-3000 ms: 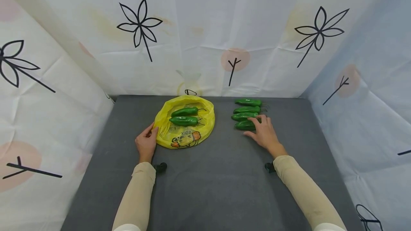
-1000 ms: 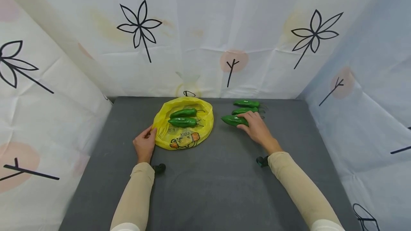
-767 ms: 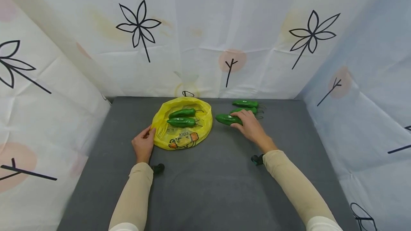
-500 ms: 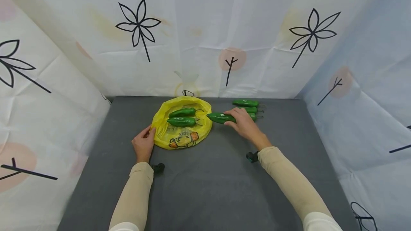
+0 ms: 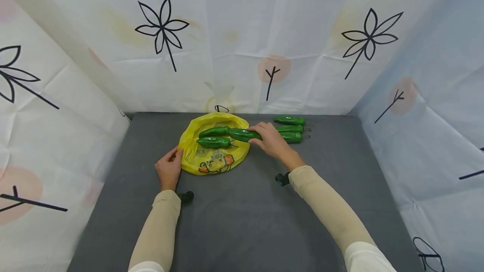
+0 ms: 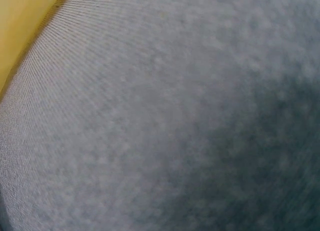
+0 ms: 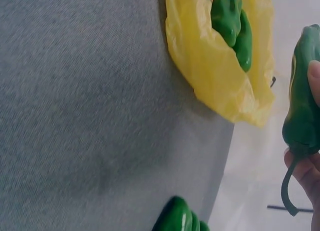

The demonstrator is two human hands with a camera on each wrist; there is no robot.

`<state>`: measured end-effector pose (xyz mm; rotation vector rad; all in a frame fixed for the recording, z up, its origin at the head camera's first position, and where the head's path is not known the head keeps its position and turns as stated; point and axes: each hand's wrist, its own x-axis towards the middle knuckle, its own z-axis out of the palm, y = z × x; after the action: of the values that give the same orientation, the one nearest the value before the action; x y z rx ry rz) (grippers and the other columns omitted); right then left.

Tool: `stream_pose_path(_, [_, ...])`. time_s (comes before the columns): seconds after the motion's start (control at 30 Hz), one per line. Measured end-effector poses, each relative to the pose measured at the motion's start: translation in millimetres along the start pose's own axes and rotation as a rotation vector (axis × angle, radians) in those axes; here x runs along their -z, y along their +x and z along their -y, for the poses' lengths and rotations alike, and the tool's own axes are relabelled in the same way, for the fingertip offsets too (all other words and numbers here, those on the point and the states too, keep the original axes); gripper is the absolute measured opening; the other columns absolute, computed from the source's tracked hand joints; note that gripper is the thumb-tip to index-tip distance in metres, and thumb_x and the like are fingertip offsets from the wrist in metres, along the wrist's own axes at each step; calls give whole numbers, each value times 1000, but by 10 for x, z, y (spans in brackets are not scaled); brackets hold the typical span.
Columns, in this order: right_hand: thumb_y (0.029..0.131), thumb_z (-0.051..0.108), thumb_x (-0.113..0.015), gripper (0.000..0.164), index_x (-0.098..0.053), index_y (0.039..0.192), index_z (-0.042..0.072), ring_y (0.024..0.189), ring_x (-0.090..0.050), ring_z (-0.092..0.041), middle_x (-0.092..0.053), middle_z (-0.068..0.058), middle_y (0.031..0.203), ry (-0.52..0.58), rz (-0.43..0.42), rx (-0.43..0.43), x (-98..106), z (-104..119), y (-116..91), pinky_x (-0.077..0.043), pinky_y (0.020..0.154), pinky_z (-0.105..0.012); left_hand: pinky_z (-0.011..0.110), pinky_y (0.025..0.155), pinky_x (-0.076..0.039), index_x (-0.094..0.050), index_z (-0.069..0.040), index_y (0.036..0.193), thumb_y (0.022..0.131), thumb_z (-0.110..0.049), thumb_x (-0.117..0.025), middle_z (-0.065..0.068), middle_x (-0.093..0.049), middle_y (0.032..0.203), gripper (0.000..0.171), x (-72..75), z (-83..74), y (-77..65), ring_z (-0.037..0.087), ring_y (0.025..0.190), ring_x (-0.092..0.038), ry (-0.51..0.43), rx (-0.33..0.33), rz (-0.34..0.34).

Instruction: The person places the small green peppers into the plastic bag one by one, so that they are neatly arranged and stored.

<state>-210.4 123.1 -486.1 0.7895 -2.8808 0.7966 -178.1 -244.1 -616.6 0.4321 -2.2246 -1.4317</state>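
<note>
My right hand (image 5: 269,138) grips a long green pepper (image 5: 243,134), its tip reaching over the right rim of a yellow plastic bag (image 5: 193,160). The right wrist view shows that pepper (image 7: 302,98) held up with its curved stem (image 7: 286,193) free. Inside the bag lie two more green peppers (image 5: 213,142), side by side. The left hand (image 5: 169,168) pinches the bag's left rim between thumb and fingers. Only a yellow edge of the bag (image 6: 22,26) shows in the left wrist view.
Three green peppers (image 5: 289,120) lie in a row on the grey table (image 5: 234,221), right of the bag. A white cloth with printed flowers (image 5: 227,32) hangs behind the table and along both sides. Dark wrist cameras (image 5: 281,179) sit at both wrists.
The right hand took the nearest pepper from the row, lifted it and carried it left to above the bag's right rim. The left hand has kept hold of the bag in the same place.
</note>
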Motion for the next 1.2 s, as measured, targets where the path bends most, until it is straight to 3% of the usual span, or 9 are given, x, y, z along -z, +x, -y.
stream_pose_path(0.3, [97, 29, -70, 47, -62, 139, 9, 118, -60, -29, -66, -10, 130, 7, 96, -10, -77, 180, 161, -47, 103, -45, 6, 66, -44, -79, -18, 118, 91, -38, -78, 11, -80, 105, 34, 3, -26, 0, -8, 70, -58, 0, 14, 5])
stream_pose_path(0.7, [100, 21, -67, 48, -56, 146, 10, 133, -54, -31, -60, -12, 142, 6, 232, 2, -247, 394, 385, -40, 117, -47, 6, 67, -44, -79, -16, 118, 90, -36, -79, 13, -79, 106, 34, 16, -46, 3, -8, 71, -59, -24, 20, 7])
stream_pose_path(1.03, [99, 21, -68, 47, -59, 144, 12, 113, -57, -24, -59, -10, 128, 13, 279, 64, -429, 507, 465, -50, 94, -37, 6, 67, -44, -78, -16, 120, 90, -42, -78, 10, -79, 109, 39, 14, -27, -1, -7, 73, -59, -17, 34, 16])
stream_pose_path(1.2, [99, 23, -68, 46, -60, 143, 11, 117, -59, -26, -61, -10, 129, 13, 292, 74, -500, 567, 518, -50, 99, -39, 6, 67, -44, -79, -18, 120, 90, -42, -78, 10, -80, 108, 38, 10, -10, -2, -7, 73, -59, -16, 30, 10])
